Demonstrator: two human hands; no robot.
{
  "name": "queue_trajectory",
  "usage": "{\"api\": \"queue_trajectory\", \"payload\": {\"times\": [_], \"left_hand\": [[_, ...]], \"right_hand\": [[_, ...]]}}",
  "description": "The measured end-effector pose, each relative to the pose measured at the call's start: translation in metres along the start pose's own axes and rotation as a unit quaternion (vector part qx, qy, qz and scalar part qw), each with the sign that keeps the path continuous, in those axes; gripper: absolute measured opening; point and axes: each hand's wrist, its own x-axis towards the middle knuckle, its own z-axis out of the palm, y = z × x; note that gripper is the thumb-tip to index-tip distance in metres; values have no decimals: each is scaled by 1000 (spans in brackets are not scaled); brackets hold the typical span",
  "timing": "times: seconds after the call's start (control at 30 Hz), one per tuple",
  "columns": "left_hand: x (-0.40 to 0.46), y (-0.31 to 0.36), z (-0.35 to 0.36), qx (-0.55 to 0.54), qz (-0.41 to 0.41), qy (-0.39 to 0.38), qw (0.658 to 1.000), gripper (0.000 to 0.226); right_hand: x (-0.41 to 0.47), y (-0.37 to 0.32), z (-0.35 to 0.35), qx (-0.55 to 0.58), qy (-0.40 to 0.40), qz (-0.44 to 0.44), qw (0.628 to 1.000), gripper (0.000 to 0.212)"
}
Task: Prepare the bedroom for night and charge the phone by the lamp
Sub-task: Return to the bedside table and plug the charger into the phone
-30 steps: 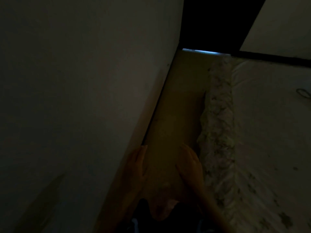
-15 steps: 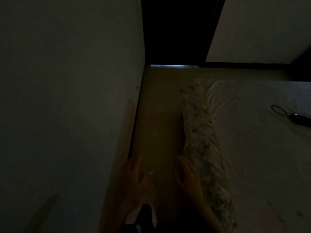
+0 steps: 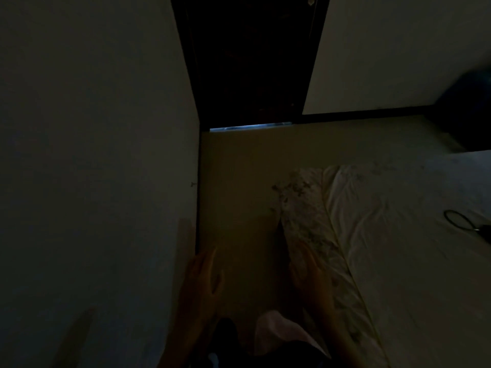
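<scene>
Both hands low in the dim view, fingers straight and relaxed, holding nothing. Left hand [image 3: 203, 277] near the pale wall [image 3: 93, 155]; right hand [image 3: 309, 269] blurred, just beside the floral bed edge [image 3: 310, 229]. Thin black looped cable [image 3: 458, 220], joined to a dark object cut by the frame edge, lies on the pale sheet [image 3: 398, 261], well right and ahead. Right hand nearer. Phone and lamp not visible.

wall [image 3: 93, 155] left | dark door [image 3: 249, 62] ahead, light strip under it | floor [image 3: 239, 195] between wall and bed [image 3: 398, 261]
</scene>
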Motion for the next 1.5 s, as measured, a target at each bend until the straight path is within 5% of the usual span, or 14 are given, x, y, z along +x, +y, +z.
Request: {"api": "queue_trajectory", "payload": {"times": [0.2,0.6,0.8,0.9,1.1,1.5], "left_hand": [[137,-15,22,-38,-42,-8,998,68],[434,34,31,-43,-45,-18,998,61],[579,73,47,-55,-32,-54,997,55],[672,77,52,-33,96,-108,989,53],[817,114,75,44,211,-177,960,53],[942,260,241,58,405,-329,851,52]], "right_hand": [[136,6,20,5,-9,23,1000,63],[431,-20,2,24,0,-14,1000,53],[549,-9,6,22,94,39,995,49],[612,-3,9,39,149,83,985,51],[690,-5,1,31,222,167,960,51],[766,100,-73,14,369,340,865,50]]}}
